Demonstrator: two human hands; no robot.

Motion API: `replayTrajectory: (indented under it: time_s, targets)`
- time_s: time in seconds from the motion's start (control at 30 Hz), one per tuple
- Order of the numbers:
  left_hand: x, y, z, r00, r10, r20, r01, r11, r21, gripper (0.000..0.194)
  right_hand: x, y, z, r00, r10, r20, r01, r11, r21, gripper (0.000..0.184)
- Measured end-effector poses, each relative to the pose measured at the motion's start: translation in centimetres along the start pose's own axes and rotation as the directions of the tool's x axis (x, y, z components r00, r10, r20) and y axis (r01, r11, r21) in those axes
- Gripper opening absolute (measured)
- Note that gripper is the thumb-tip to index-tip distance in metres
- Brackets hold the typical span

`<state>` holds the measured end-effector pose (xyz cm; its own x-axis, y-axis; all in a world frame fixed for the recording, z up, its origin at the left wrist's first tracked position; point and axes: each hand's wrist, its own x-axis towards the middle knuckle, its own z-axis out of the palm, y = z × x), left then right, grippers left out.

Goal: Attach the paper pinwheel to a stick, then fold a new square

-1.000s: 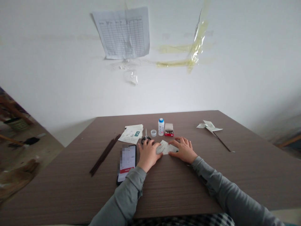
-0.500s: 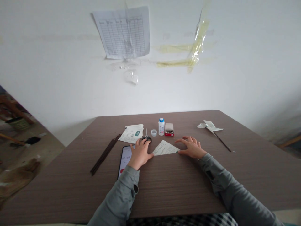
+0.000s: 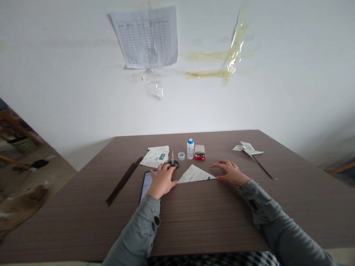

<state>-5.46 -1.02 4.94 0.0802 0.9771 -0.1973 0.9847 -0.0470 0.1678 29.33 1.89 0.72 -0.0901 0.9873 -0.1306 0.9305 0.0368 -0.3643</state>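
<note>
Toward 12 o'clock on the desk (image 3: pixel 194 221), one white bottle (image 3: pixel 190 149) with a blue cap stands between one clear lid (image 3: pixel 181 156) and one small red box (image 3: pixel 199 152) of metal pins. One paper triangle (image 3: pixel 195 174) lies flat between the hands, its long edge running sideways, tip toward 12 o'clock. The left hand (image 3: pixel 162 181) lies over the finger loops of one pair of scissors (image 3: pixel 172 159), fingers together; whether they grip, I cannot tell. The right hand (image 3: pixel 231 173) rests with fingers spread apart, just beside the paper's 3 o'clock corner.
</note>
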Motion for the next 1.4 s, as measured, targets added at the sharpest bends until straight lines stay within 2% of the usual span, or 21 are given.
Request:
replayTrajectory:
  time_s: [0.13, 0.27, 0.4, 0.53, 0.77, 1.03, 1.27, 1.4]
  targets:
    - [0.1, -0.2, 0.1, 1.000, 0.021, -0.014, -0.021, 1.000, -0.019, 0.069, 0.0, -0.3, 0.3, 1.000, -0.024, 0.020, 0.024, 1.000, -0.006, 0.069]
    - [0.2, -0.1, 0.5, 0.997, 0.054, -0.048, -0.057, 0.996, -0.064, 0.066, 0.5, -0.5, 1.1, 0.999, -0.029, -0.018, 0.029, 1.000, 0.007, 0.070]
    - [0.1, 0.7, 1.2, 0.992, 0.074, -0.103, -0.083, 0.992, -0.093, 0.056, 0.8, -1.0, 2.4, 0.991, -0.103, -0.081, 0.105, 0.994, 0.021, 0.060]
    - [-0.1, 1.4, 1.6, 0.991, 0.105, -0.079, -0.112, 0.989, -0.092, 0.056, 1.1, -1.3, 3.7, 0.971, -0.201, -0.126, 0.209, 0.977, 0.052, 0.050]
    - [-0.1, 1.9, 1.8, 0.989, 0.101, -0.110, -0.112, 0.990, -0.092, 0.053, 2.3, -0.1, 5.1, 0.925, -0.300, -0.232, 0.326, 0.942, 0.083, 0.035]
    - [-0.3, 2.1, 1.5, 0.990, 0.092, -0.109, -0.103, 0.990, -0.098, 0.049, 2.6, 0.3, 5.4, 0.906, -0.342, -0.249, 0.372, 0.924, 0.086, 0.032]
    - [-0.1, 1.8, 2.0, 0.984, 0.111, -0.142, -0.125, 0.988, -0.095, 0.047, 2.3, -0.2, 4.9, 0.912, -0.327, -0.247, 0.367, 0.920, 0.138, 0.034]
    - [0.0, 1.7, 2.3, 0.980, 0.118, -0.162, -0.135, 0.986, -0.100, 0.045, 2.4, -0.2, 4.9, 0.899, -0.349, -0.266, 0.394, 0.908, 0.141, 0.032]
